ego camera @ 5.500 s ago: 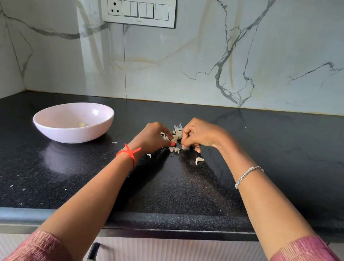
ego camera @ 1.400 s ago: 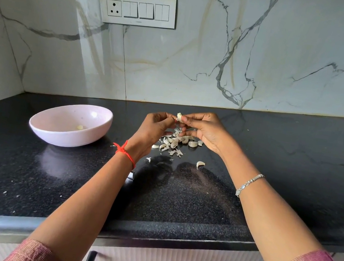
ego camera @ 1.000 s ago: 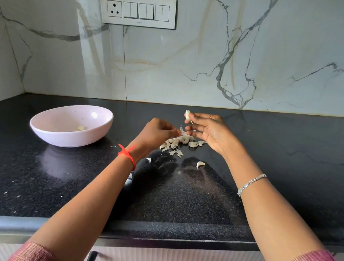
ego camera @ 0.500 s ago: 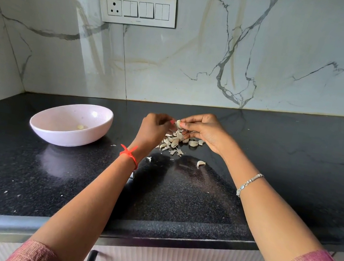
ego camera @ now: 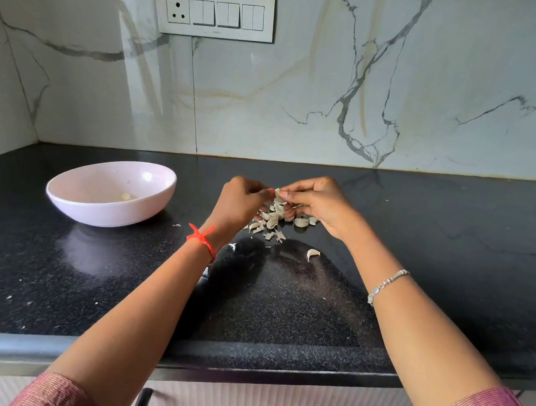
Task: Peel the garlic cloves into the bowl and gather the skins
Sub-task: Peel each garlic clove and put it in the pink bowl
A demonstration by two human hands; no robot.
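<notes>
Black counter [ego camera: 462,254], right of bowl [ego camera: 100,213]: clove [ego camera: 278,194] is pinched by left hand [ego camera: 240,203] and right hand [ego camera: 323,208], fingers [ego camera: 300,189] curled, so skin falls onto pile [ego camera: 270,223].

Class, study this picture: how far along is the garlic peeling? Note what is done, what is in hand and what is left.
Done: one peeled clove lies in the bowl. In hand: the left hand and right hand pinch a garlic clove between them above the pile. Left: the cloves in the pile, a stray clove lying apart from it, and gathering the scattered skins.
</notes>
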